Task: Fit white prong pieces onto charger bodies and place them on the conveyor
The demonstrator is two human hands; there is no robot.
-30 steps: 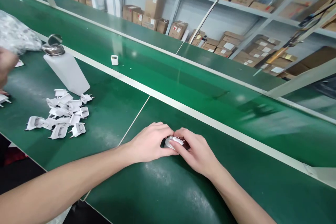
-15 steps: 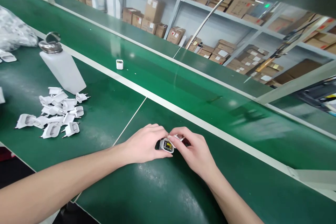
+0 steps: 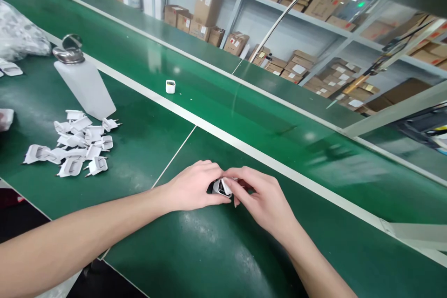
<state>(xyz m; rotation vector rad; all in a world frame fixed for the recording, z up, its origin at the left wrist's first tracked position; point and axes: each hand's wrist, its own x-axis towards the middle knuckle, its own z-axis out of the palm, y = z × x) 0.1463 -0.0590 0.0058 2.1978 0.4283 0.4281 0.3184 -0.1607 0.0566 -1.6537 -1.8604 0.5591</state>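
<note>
My left hand is closed around a small white charger housing, gripped between thumb and fingers. The housing's open end faces right, and dark parts show inside. In my right hand, thumb and fingers pinch a white plug cover, tilted against that opening. The fingers hide most of the cover. Off to the left, a loose pile of white plug covers with metal pins lies on the green bench.
A white pump bottle with a metal top stands behind the pile. Another white charger housing sits on the green belt beyond the pale strip. A clear plastic bag is at far left; shelves with cardboard boxes stand behind.
The plug cover in my right hand has come over the housing's opening, covering part of the inside. The housing on the belt has shifted right.
</note>
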